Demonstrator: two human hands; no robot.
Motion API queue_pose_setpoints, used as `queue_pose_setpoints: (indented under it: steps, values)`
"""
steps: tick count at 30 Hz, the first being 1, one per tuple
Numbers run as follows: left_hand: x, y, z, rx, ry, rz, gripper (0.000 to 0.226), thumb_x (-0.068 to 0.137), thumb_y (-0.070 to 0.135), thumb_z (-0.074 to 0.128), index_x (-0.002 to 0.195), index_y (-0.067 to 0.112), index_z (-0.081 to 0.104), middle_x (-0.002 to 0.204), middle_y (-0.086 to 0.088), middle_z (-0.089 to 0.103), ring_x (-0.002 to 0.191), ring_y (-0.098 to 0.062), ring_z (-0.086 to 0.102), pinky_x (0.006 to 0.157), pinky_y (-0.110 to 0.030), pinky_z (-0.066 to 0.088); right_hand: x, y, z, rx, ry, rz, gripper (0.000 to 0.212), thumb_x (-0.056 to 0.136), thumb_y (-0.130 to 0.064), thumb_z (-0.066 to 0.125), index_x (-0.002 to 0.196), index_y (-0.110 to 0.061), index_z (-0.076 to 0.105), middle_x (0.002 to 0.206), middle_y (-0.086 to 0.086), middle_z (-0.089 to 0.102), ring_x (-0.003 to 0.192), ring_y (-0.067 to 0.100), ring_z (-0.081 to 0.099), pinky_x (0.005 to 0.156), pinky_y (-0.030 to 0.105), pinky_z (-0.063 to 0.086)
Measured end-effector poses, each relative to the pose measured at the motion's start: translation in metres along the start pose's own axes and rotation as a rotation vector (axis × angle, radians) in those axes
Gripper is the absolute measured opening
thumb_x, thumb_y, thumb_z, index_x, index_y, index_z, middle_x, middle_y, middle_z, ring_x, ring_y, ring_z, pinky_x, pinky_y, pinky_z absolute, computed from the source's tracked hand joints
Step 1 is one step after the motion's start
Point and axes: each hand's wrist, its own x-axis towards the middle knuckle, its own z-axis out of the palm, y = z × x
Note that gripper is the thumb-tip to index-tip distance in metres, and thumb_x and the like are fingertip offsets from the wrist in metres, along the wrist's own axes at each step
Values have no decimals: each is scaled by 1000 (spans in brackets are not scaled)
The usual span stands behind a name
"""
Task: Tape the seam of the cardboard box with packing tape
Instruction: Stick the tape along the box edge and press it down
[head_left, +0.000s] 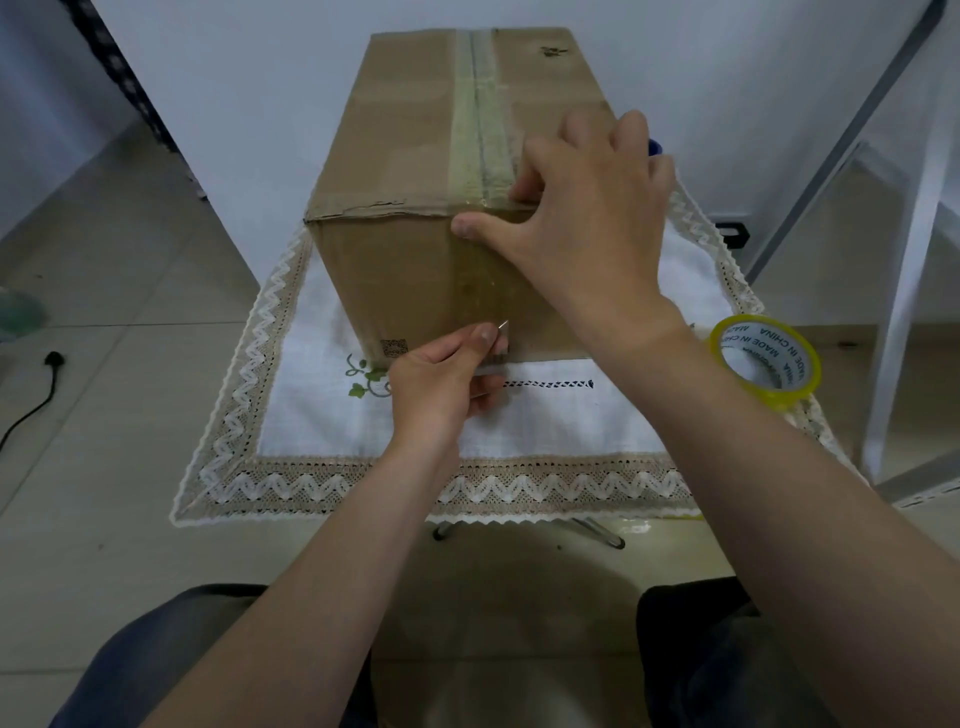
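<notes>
Cardboard box (415, 156) standing closed at the middle of a lace-edged tablecloth (363, 483), contents hidden, top seam (480, 104) covered by a clear tape strip (485, 270) running over the near edge and down the front face. Left hand (441, 384) low at the front, thumb and fingers pinching the strip's free end. Right hand (592, 208) spread, pressing tape at the near top edge. Yellow packing tape roll (766, 364) near right on the cloth, well apart from the box.
</notes>
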Motion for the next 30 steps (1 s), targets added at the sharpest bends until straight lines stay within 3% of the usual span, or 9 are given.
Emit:
queue_pose_setpoints:
  steps: [9, 18, 25, 27, 30]
  values:
    - [0, -1, -1, -40, -14, -21, 10, 93, 21, 75, 101, 18, 81, 84, 2, 80, 56, -11, 62, 58, -26, 59, -32, 24, 37, 4, 152, -197, 74, 73, -77, 68, 121, -24, 56, 130, -5, 60, 122, 30, 47, 106, 47, 32]
    - [-5, -1, 4, -225, 9, -154, 15, 93, 19, 75, 109, 18, 78, 88, 4, 81, 53, -5, 61, 60, -25, 59, -37, 28, 53, 5, 287, -219, 80, 78, -80, 66, 126, -17, 55, 137, 4, 61, 126, 31, 44, 111, 56, 36]
    - [-5, -2, 5, -210, 39, -153, 17, 92, 20, 78, 108, 16, 77, 85, 3, 81, 45, -2, 47, 56, -21, 57, -38, 32, 57, -19, 286, -234, 82, 80, -81, 63, 129, -16, 53, 139, 5, 60, 130, 35, 49, 122, 57, 25]
    - [-4, -1, 3, -189, 28, -188, 23, 90, 23, 79, 111, 13, 75, 84, 5, 81, 45, -2, 46, 54, -20, 55, -38, 31, 56, -11, 279, -220, 83, 80, -82, 63, 128, -14, 58, 139, 5, 60, 129, 35, 49, 122, 57, 24]
    - [-2, 0, 0, -177, 39, -215, 50, 88, 24, 82, 129, 7, 61, 86, 4, 82, 44, -2, 47, 51, -21, 54, -38, 30, 55, -15, 275, -208, 85, 80, -82, 63, 128, -12, 60, 139, 6, 60, 130, 35, 49, 123, 56, 23]
